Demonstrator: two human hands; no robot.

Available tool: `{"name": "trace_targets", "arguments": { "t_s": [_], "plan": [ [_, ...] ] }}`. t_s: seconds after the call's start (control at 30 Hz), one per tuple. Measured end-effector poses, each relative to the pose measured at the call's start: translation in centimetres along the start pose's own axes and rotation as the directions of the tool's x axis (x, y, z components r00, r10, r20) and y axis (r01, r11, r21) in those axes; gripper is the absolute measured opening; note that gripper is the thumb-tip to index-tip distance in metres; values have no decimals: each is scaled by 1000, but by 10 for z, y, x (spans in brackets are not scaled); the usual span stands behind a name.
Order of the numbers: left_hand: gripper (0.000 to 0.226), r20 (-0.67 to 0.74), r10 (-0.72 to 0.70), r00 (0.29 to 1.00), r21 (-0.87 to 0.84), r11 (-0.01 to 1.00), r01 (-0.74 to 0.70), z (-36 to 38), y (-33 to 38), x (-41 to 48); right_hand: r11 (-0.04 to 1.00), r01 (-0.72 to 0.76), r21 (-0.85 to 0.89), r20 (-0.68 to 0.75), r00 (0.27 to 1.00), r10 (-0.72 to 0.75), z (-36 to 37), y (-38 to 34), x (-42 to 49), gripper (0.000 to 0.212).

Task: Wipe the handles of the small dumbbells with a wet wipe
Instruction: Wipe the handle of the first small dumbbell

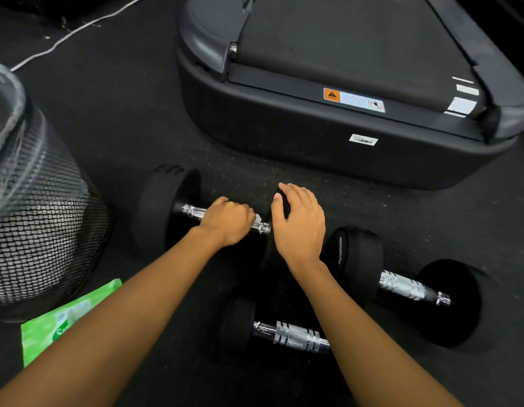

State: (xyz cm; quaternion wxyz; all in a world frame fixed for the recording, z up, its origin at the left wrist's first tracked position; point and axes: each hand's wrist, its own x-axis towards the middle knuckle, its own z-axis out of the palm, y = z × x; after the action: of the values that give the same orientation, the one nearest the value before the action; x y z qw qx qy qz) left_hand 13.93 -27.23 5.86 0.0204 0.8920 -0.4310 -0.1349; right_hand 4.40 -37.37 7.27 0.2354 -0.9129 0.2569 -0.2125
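Far dumbbell (167, 201) lying on the floor (122, 118), its chrome handle gripped by the left hand (228, 221) with fingers curled round it; a white scrap, probably the wet wipe (258, 218), shows at the knuckles. The right hand (299, 224) rests on the dumbbell's right head, fingers nearly straight. 2 more dumbbells (287, 336) (410, 286) lie nearer, between a green wipe packet (49, 327) with a mesh bin (34, 215) and a treadmill (343, 83).

Both forearms bare, reaching forward and converging. Left hand (228, 220): palm down, fingers curled tight round the dumbbell handle (193, 211), with a scrap of wet wipe (258, 218) poking out at the knuckles. Right hand (299, 223): palm down, fingers loosely draped over the dumbbell head (268, 252), thumb splayed left.
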Motion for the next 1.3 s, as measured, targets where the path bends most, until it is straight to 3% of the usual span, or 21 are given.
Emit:
{"name": "trace_targets", "arguments": {
  "t_s": [0.33, 0.43, 0.7, 0.9, 1.03, 1.3],
  "plan": [
    [39, -72, 178, 981, -140, 972, -187, 1, -14, -13, 1000, -2, 8, 4, 1000, 1, 0, 1, 2, 39],
    [38, -186, 249, 950, -200, 937, -285, 6, -19, -19, 1000, 0, 13, -2, 1000, 0, 0, 1, 2, 42],
    [40, -446, 256, 858, -31, 953, -300, 17, 3, -28, 1000, -5, -2, 0, 1000, 5, 0, 0, 1, 37],
    [36, -386, 311, 868, -3, 941, -338, 11, -19, -33, 1000, -3, 1, 7, 1000, 3, -1, 2, 2, 36],
    [37, -355, 250, 901, -126, 942, -311, 10, -32, -34, 1000, -10, 5, 6, 1000, 10, 0, 1, 3, 37],
    [42, -235, 251, 939, -155, 944, -291, 7, -7, -21, 1000, -2, -11, 7, 1000, 2, -2, 0, 2, 37]
  ]
}}
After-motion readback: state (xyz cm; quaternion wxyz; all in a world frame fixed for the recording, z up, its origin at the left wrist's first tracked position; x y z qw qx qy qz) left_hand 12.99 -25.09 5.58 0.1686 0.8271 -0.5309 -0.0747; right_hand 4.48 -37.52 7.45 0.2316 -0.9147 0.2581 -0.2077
